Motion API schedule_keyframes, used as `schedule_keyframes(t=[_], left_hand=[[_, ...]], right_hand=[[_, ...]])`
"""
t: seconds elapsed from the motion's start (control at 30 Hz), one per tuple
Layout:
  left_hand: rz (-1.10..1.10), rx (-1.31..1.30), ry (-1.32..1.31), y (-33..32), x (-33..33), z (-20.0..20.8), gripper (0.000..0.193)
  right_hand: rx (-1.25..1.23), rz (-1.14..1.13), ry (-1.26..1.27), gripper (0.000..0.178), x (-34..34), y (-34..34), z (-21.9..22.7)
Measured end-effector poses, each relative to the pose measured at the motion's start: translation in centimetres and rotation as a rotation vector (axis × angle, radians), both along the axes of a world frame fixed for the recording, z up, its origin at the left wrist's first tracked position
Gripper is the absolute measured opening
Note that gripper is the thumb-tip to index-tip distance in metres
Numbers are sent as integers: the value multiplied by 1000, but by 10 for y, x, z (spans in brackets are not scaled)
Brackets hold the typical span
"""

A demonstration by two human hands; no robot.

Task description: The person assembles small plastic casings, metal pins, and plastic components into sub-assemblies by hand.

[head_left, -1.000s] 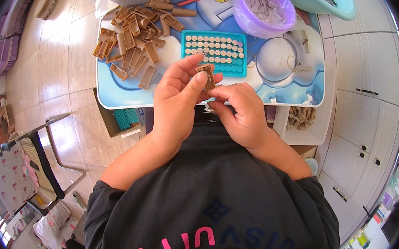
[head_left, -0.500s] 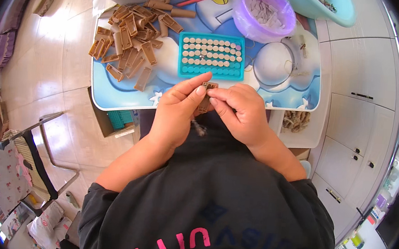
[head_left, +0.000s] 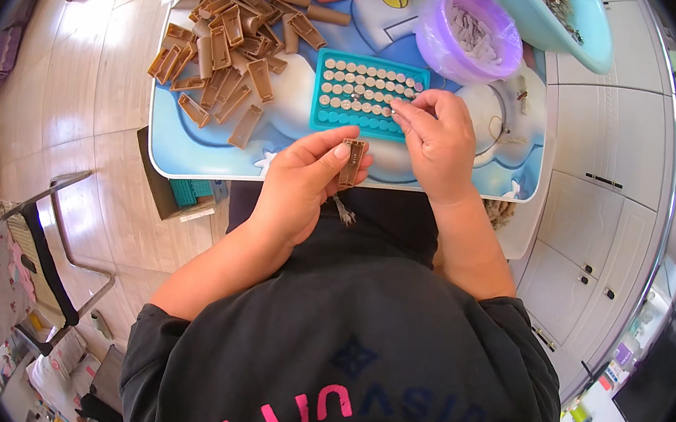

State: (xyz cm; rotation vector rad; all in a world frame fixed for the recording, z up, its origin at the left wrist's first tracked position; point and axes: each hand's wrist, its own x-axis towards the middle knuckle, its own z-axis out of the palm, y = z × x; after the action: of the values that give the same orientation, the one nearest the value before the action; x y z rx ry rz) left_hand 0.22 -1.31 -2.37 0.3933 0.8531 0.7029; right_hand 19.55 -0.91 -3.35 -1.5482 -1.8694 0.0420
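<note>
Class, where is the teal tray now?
In the head view, the teal tray lies right of the brown pieces, with the right hand at its right edge.

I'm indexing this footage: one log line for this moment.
left hand: holds brown casing | right hand: at disc tray | casing pile: left of tray

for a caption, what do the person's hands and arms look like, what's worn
The left hand and right hand are bare, no gloves, rings or watch visible. Bare forearms emerge from short sleeves of a black fabric T-shirt with pink lettering and dark blue print.
</note>
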Motion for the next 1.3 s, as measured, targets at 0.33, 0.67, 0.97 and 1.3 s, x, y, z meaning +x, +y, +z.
schedule_keyframes(t=[0.33, 0.67, 0.97, 1.3], left_hand=[[23, -33, -40, 4, 1, -1, 26], [38, -55, -53, 5, 3, 0, 24], [23, -35, -31, 5, 2, 0, 22], [41, -52, -58, 6, 1, -3, 25]], right_hand=[[-2, 118, 240, 19, -29, -17, 16], [-5, 171, 177, 18, -23, -12, 14], [9, 27, -20, 15, -11, 3, -1], [-51, 143, 249, 16, -33, -11, 17]])
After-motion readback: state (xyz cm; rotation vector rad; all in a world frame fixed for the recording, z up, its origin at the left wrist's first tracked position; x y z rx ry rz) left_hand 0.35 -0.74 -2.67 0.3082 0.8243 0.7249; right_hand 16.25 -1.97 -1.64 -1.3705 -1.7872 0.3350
